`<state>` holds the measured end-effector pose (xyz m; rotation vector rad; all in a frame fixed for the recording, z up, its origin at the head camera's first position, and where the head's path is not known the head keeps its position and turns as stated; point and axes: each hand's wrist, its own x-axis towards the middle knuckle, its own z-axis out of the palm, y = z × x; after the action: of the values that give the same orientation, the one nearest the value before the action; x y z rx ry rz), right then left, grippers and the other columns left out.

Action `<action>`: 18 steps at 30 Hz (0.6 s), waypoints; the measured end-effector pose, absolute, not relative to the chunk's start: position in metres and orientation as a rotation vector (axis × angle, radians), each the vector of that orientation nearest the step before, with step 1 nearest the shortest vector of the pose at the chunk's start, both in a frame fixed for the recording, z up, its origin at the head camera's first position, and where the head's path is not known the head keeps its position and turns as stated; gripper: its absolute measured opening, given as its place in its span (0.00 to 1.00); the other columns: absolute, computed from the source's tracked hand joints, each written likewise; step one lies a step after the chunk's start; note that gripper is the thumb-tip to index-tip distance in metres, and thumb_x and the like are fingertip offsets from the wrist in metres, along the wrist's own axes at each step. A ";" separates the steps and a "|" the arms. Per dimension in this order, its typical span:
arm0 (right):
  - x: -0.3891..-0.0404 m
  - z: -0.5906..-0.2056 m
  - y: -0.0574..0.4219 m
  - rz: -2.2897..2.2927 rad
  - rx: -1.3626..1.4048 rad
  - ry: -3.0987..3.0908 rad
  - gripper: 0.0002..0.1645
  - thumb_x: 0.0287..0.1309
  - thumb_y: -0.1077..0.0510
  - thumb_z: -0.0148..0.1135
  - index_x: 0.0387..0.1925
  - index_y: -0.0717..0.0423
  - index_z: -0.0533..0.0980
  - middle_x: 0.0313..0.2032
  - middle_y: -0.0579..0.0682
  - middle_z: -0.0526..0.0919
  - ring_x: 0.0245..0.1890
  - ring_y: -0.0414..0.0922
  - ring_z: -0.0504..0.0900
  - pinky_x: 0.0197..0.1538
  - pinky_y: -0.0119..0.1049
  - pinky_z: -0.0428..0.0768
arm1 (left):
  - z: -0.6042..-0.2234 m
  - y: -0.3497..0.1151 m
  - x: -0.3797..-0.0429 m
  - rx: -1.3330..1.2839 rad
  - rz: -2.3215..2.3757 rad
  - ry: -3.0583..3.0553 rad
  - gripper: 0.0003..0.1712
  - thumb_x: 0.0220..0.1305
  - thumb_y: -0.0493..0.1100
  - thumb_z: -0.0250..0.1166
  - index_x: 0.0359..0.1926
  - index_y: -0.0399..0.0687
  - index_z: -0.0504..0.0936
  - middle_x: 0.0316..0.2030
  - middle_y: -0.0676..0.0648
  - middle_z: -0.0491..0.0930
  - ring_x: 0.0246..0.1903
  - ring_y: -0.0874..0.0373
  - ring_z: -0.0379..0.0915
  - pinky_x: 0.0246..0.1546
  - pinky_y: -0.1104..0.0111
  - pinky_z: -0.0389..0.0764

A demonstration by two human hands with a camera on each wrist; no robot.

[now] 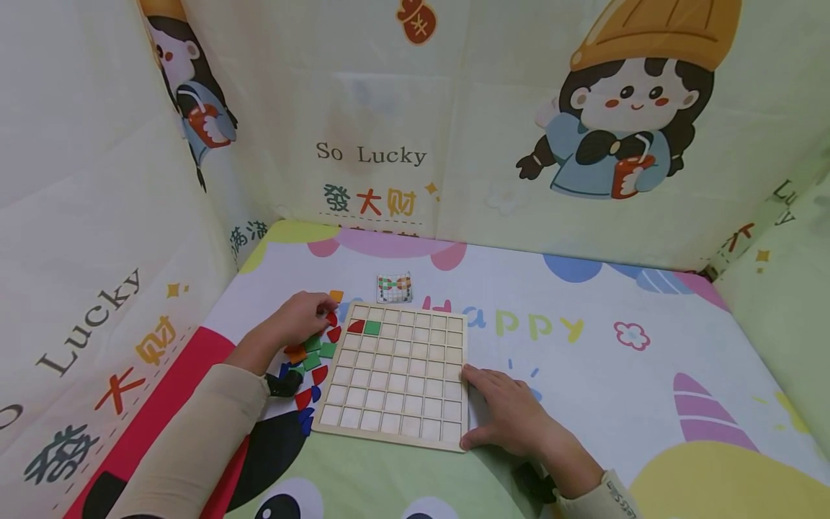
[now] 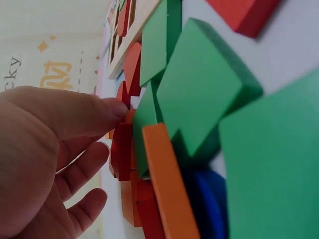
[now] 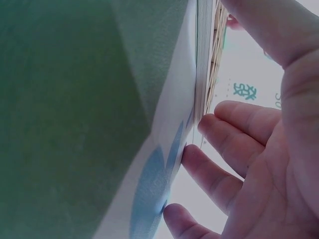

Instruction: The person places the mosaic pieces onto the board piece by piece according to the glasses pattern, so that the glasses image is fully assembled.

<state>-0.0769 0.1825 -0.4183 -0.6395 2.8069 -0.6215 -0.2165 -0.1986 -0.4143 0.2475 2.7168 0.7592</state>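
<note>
Left hand among loose coloured pieces, right hand at the board's edge

The wooden grid board (image 1: 394,383) lies flat on the tabletop (image 1: 558,375), left of its middle. In its second row from the far edge, a red piece (image 1: 357,326) fills the leftmost cell and a green square (image 1: 372,328) the next.

Loose green pieces (image 1: 328,350), orange pieces (image 1: 295,353), red pieces (image 1: 320,375) and blue pieces (image 1: 306,422) are scattered along the board's left edge, some overlapping.

The left hand (image 1: 305,315) bends over them near the board's far left corner, thumb reaching to a red piece, the lower fingers loosely curled and apart from the thumb. Whether it pinches anything I cannot tell. Its forearm slants from the tabletop's near left.

The right hand (image 1: 509,405) has its fingers spread and relaxed, touching the board's right edge, thumb at the near right corner; its forearm slants from the near right.

Just beyond the board's far edge sits a small patterned card (image 1: 394,287). A printed backdrop (image 1: 486,202) rises along the tabletop's far edge.
</note>
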 end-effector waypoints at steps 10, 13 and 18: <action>-0.077 -0.419 0.182 -0.627 -0.643 2.808 0.63 0.35 0.35 0.81 0.71 0.59 0.66 0.68 0.56 0.71 0.66 0.58 0.68 0.57 0.64 0.68 | -0.416 -0.200 -0.218 0.220 0.736 2.746 0.20 0.67 0.39 0.66 0.59 0.40 0.78 0.53 0.38 0.77 0.52 0.44 0.70 0.51 0.54 0.80; -0.076 -0.418 0.182 -0.623 -0.644 2.809 0.64 0.35 0.35 0.81 0.71 0.59 0.66 0.68 0.56 0.71 0.66 0.58 0.69 0.56 0.64 0.68 | -0.415 -0.199 -0.219 0.219 0.703 2.764 0.22 0.66 0.42 0.67 0.58 0.40 0.79 0.52 0.39 0.78 0.51 0.44 0.70 0.47 0.57 0.81; -0.076 -0.417 0.183 -0.625 -0.631 2.804 0.64 0.35 0.34 0.81 0.71 0.59 0.66 0.68 0.57 0.71 0.66 0.58 0.68 0.56 0.64 0.68 | -0.413 -0.197 -0.219 0.235 0.706 2.775 0.23 0.64 0.44 0.69 0.58 0.41 0.79 0.48 0.41 0.77 0.48 0.46 0.70 0.41 0.61 0.82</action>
<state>-0.0764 0.1826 -0.4167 -0.6314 2.8041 -0.6251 -0.2192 -0.1971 -0.4125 0.2349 2.7754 0.7055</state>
